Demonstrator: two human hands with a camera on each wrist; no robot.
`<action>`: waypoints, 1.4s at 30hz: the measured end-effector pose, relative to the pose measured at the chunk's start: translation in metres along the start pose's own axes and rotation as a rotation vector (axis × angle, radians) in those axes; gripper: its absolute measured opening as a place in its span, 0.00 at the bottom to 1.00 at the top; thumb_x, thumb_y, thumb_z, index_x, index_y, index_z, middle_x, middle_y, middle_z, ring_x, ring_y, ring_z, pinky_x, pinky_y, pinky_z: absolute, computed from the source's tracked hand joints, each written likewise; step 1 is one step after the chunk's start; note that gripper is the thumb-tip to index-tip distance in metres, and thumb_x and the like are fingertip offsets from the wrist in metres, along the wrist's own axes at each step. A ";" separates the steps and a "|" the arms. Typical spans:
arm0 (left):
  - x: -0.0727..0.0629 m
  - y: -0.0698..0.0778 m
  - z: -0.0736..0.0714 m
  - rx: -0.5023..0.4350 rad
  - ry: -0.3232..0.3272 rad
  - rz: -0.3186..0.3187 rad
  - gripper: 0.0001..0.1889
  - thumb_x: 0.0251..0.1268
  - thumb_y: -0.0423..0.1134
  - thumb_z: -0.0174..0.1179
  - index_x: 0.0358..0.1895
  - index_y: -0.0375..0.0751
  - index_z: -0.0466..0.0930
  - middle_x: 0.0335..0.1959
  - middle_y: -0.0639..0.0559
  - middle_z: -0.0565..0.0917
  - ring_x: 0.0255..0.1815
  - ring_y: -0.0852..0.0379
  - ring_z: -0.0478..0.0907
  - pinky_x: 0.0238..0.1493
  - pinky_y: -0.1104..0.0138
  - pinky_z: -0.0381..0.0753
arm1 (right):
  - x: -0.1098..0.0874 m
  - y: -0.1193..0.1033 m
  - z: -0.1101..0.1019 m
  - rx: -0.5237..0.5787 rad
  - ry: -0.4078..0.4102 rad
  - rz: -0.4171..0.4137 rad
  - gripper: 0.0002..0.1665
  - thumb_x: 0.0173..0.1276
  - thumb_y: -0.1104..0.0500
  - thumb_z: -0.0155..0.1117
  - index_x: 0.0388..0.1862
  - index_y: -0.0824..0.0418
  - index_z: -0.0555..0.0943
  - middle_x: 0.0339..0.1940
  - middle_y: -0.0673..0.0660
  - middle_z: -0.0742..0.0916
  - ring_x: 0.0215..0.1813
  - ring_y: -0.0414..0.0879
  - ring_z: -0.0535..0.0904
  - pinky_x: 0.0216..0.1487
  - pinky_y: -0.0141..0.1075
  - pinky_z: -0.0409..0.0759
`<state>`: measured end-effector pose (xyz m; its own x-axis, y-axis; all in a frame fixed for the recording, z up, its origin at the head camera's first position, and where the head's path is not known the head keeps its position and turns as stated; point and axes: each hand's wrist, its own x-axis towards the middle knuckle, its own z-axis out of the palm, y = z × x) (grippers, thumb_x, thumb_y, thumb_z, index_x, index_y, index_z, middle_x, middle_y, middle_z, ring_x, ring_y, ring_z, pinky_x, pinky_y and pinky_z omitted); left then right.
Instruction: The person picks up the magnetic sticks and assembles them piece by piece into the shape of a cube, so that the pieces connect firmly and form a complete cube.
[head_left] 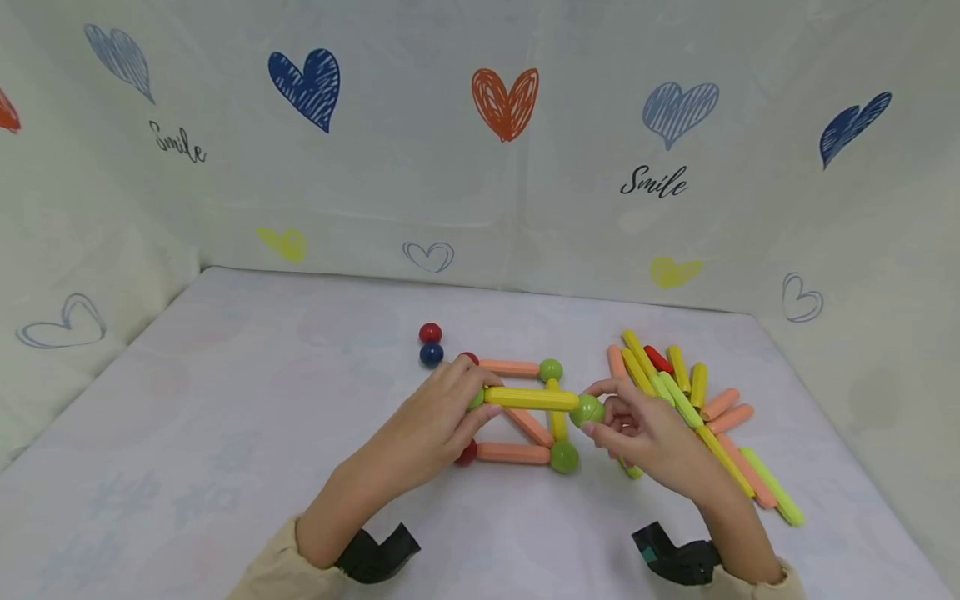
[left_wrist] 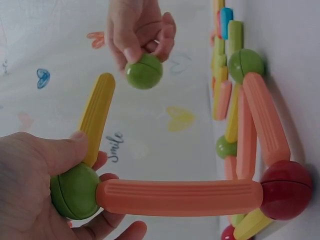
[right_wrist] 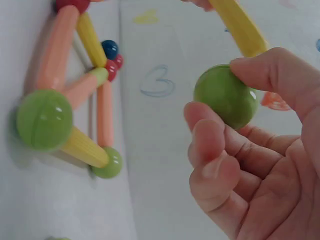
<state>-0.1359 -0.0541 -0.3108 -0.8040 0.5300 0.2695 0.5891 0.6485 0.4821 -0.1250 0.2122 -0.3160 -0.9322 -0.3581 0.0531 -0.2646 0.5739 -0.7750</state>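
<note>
My left hand (head_left: 442, 408) grips a green ball (left_wrist: 75, 191) and the near end of a yellow stick (head_left: 531, 399) joined to it. From that ball an orange stick (left_wrist: 180, 197) runs to a red ball (left_wrist: 286, 190) on the table. Between thumb and fingers, my right hand (head_left: 648, 429) pinches another green ball (right_wrist: 226, 96). In the left wrist view, a small gap separates it from the yellow stick's free end. Below lies a frame of orange sticks (head_left: 513, 453), a yellow stick (right_wrist: 86, 146) and green balls (head_left: 564, 457), with a diagonal orange stick (head_left: 528, 426).
Right of the frame, a loose pile of yellow, green, orange and red sticks (head_left: 731, 458) spreads over the white table (head_left: 300, 333). Behind the frame, a red ball (head_left: 430, 333) and a blue ball (head_left: 431, 354) touch. A white cloth with printed hearts (head_left: 506, 104) hangs behind.
</note>
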 end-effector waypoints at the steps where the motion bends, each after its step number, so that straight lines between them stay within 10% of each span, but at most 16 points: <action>1: 0.000 0.000 0.000 -0.002 -0.003 -0.004 0.14 0.67 0.45 0.54 0.52 0.45 0.71 0.39 0.58 0.69 0.40 0.62 0.63 0.41 0.70 0.71 | -0.002 -0.001 -0.003 0.008 0.023 -0.015 0.22 0.63 0.59 0.63 0.53 0.63 0.70 0.22 0.53 0.77 0.17 0.43 0.71 0.18 0.31 0.71; 16: 0.000 0.001 0.002 -0.002 0.007 0.000 0.14 0.67 0.45 0.55 0.51 0.45 0.71 0.38 0.58 0.68 0.41 0.61 0.64 0.42 0.69 0.72 | -0.007 -0.011 -0.007 -0.015 0.110 -0.124 0.20 0.62 0.63 0.64 0.52 0.62 0.71 0.23 0.51 0.78 0.19 0.39 0.71 0.18 0.30 0.71; 30: 0.001 0.002 0.003 -0.024 0.018 -0.025 0.13 0.67 0.45 0.54 0.51 0.46 0.71 0.38 0.58 0.69 0.39 0.62 0.63 0.40 0.69 0.70 | -0.015 -0.003 -0.027 0.017 0.167 -0.038 0.22 0.66 0.62 0.59 0.59 0.61 0.71 0.29 0.50 0.80 0.25 0.42 0.75 0.25 0.32 0.76; 42: 0.001 0.001 0.003 -0.045 0.017 -0.027 0.13 0.67 0.43 0.54 0.51 0.46 0.72 0.38 0.58 0.69 0.39 0.62 0.63 0.40 0.69 0.71 | 0.001 0.149 -0.053 -0.251 0.475 0.295 0.29 0.63 0.33 0.51 0.61 0.38 0.70 0.53 0.47 0.77 0.52 0.42 0.71 0.39 0.24 0.76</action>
<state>-0.1355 -0.0514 -0.3120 -0.8213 0.5028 0.2698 0.5630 0.6373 0.5262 -0.1787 0.3361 -0.3981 -0.9679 0.1766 0.1788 0.0251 0.7757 -0.6307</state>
